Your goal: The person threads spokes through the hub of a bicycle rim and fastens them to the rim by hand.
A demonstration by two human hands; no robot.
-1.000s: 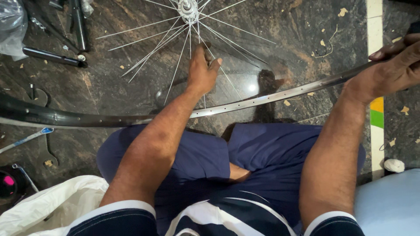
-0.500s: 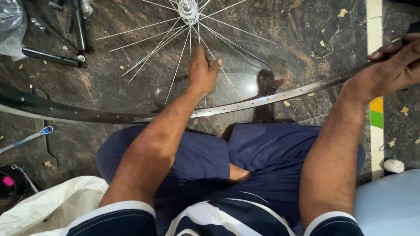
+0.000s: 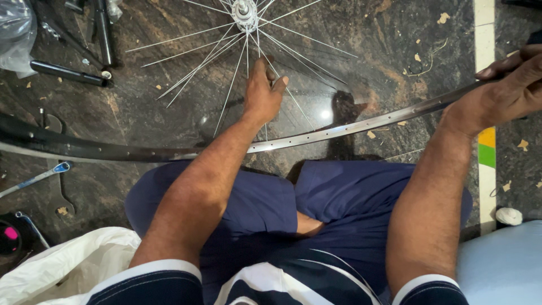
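Steel bicycle rim [image 3: 339,129] stretched across the lap of a seated person in dark blue shorts [image 3: 316,209], running from lower left up to the right edge of the view. Left hand [image 3: 263,93] reaching past the rim toward the hub [image 3: 244,9], fingers curled and pinched around thin spokes [image 3: 228,93] just below it. Right hand [image 3: 508,93] closed over the rim at far right, fingers wrapped on its outer edge. Spokes fanned loose from the hub, their free ends spread over the dark marbled floor [image 3: 367,45] and short of the rim. Black tyre [image 3: 62,144] lying along the left part of the rim, touching it. Blue-tipped spanner [image 3: 36,178] on the floor just below the tyre, near a flat dark wrench [image 3: 59,195]. Black tubes [image 3: 68,72] and other dark parts at upper left, well apart from both hands, beside a clear plastic bag [image 3: 16,34]. White bag [image 3: 73,262] at lower left against the left arm's sleeve. Small white cap [image 3: 512,216] on the floor at right, near a pale blue surface [image 3: 502,265]. White floor stripe with yellow and green patches [image 3: 486,147] under the right wrist. Scraps of tan debris scattered over the floor.
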